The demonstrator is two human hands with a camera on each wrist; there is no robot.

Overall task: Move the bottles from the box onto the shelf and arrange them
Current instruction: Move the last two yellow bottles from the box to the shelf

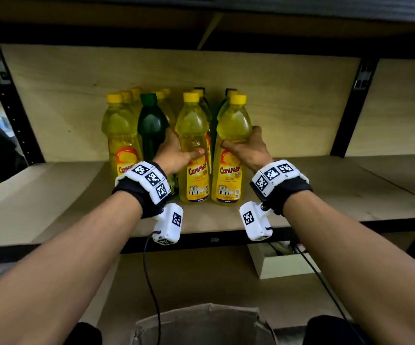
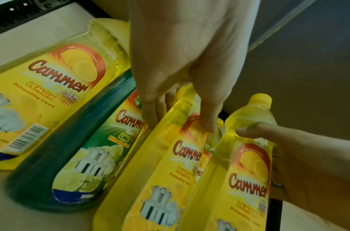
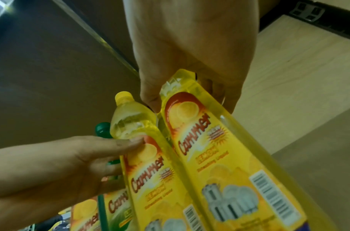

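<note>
The wooden shelf [image 1: 325, 190] carries a cluster of upright dishwashing bottles in rows from mid-depth back to its rear wall. At the front stand a left yellow bottle [image 1: 121, 145], a green bottle [image 1: 151, 130], and two more yellow ones. Below the shelf's front edge sits a small open box [image 1: 281, 265]. The left hand [image 1: 174, 155] grips the middle yellow bottle [image 1: 194, 155], thumb across its label; the right hand [image 1: 248, 150] grips the rightmost yellow bottle [image 1: 231, 150].
</note>
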